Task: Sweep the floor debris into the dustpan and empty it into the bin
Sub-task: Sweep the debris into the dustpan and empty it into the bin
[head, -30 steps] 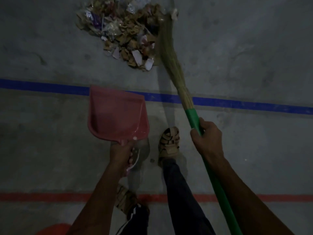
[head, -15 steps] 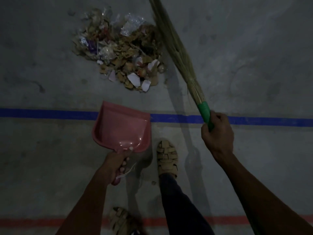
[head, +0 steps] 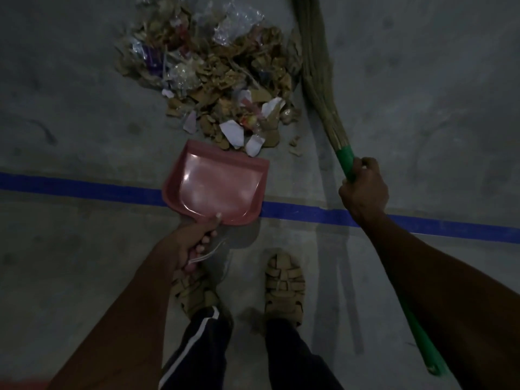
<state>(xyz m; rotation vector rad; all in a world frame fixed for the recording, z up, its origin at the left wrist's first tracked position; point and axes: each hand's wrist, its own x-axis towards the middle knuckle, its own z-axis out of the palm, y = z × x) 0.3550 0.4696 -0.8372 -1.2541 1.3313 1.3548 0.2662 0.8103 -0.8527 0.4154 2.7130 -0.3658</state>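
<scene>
Dim light, concrete floor (head: 84,108). Left hand (head: 187,246) grips the handle of the pink dustpan (head: 216,187), fingers curled round it; the pan's open lip sits at the near edge of the debris pile (head: 213,80), a couple of white scraps just touching or overlapping it. Pan looks empty, though the gloom makes that hard to confirm. Right hand (head: 363,190) is closed round the green handle of the grass broom (head: 318,80), whose bristles lie along the pile's right side.

Step in hand, as I judge it: loading the pan. To do it well, press the lip flat to the floor, carry the bristles behind the pile's far side, and draw short strokes toward the pan. Light plastic wrappers may skip sideways. No bin in view.
</scene>
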